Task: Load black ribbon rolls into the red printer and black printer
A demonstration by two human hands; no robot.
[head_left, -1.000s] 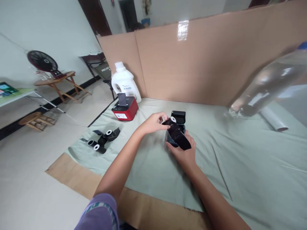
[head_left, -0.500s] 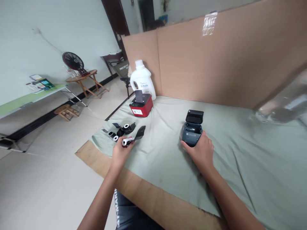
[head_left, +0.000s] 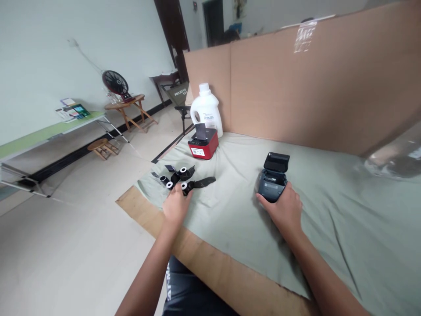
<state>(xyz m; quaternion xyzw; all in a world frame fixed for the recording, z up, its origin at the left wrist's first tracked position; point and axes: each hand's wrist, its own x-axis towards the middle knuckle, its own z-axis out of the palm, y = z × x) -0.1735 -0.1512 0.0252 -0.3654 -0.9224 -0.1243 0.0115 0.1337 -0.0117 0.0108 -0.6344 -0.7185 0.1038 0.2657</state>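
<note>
My left hand is at the near side of a small group of paper rolls on the cloth. Its thumb and fingers are closed around a black paper roll with a white core, whose loose black strip trails to the right. Just beyond it lie several similar rolls, among them one with its white end showing. My right hand grips the near right side of a dark blue-grey portable printer, which rests on the cloth. The printer's black lid stands raised, and its compartment looks dark inside.
A red and black label printer with a dark strip sticking up stands at the back left. Behind it is a white jug. A cardboard wall borders the far side, with clear plastic at the right.
My left hand has lowered the black roll to the cloth beside the other rolls; its strip now lies flatter. My right hand stays on the printer. The view has turned slightly left.
</note>
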